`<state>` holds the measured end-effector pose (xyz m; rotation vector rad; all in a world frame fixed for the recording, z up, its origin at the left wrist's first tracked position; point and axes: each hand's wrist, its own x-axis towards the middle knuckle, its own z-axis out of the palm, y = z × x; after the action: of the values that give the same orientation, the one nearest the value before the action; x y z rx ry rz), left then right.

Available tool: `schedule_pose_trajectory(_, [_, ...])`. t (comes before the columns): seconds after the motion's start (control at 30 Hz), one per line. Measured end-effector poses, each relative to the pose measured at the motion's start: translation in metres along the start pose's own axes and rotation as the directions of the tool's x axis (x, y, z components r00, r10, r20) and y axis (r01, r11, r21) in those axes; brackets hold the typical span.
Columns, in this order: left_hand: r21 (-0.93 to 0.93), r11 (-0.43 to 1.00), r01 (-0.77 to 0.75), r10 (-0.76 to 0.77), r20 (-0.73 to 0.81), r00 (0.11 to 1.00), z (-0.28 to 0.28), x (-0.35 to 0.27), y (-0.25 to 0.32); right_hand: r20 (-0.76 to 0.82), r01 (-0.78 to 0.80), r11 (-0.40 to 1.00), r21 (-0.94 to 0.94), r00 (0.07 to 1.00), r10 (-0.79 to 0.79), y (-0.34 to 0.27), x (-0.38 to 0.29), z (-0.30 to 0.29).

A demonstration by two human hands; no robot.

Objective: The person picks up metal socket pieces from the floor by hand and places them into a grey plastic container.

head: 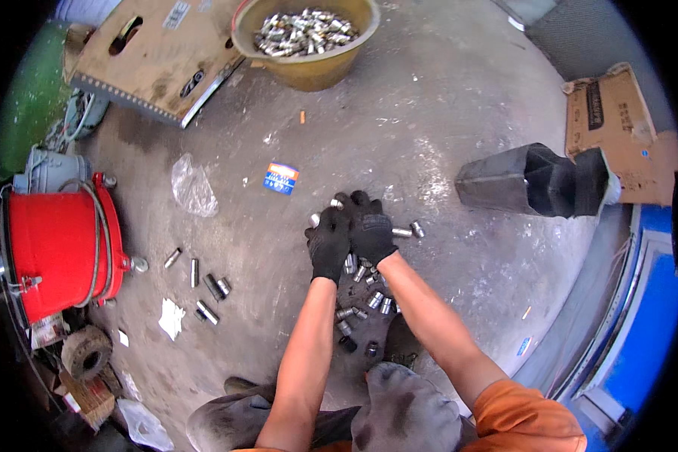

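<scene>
My left hand (pixel 329 243) and my right hand (pixel 372 229), both in black gloves, are pressed together side by side near the concrete floor. One shiny metal socket (pixel 314 220) shows at the left hand's outer edge, and another socket (pixel 335 203) shows at the fingertips between the hands. The gloves hide the palms, so whether either hand grips these sockets cannot be told. Below the wrists lie several loose chrome sockets (pixel 385 305), with a black socket (pixel 347 344) among them. To the right of my right hand rest a long socket (pixel 401 232) and a short socket (pixel 417 229).
A yellowish basin (pixel 311 76) full of sockets stands ahead, beside a stained cardboard box (pixel 147 51). More sockets (pixel 194 273) lie at left, near a red wheeled drum (pixel 56 248). A dark angular container (pixel 497 178) lies at right. A plastic bag (pixel 194 186) and blue-orange packet (pixel 281 178) litter the floor.
</scene>
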<state>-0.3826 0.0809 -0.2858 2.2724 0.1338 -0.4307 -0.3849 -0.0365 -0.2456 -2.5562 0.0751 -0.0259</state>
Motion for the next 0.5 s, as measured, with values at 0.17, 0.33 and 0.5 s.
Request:
schedule_pose_trajectory(0.17, [-0.330,0.940,-0.090,0.036,-0.164,0.986,0.008,-0.011,0.004,-0.039,-0.023,0.968,0.249,0.999,0.034,-0.006,-0.011,0.010])
schedule_pose_trajectory(0.33, [-0.757,0.637,-0.143,-0.022,-0.203,0.979,0.021,-0.021,0.002,-0.022,-0.093,0.726,0.681,0.989,0.148,0.008,-0.023,0.048])
schedule_pose_trajectory(0.5, [-0.771,0.610,-0.182,-0.018,-0.243,0.970,0.013,-0.060,0.056,-0.054,-0.098,0.676,0.730,0.978,0.200,0.000,-0.040,-0.019])
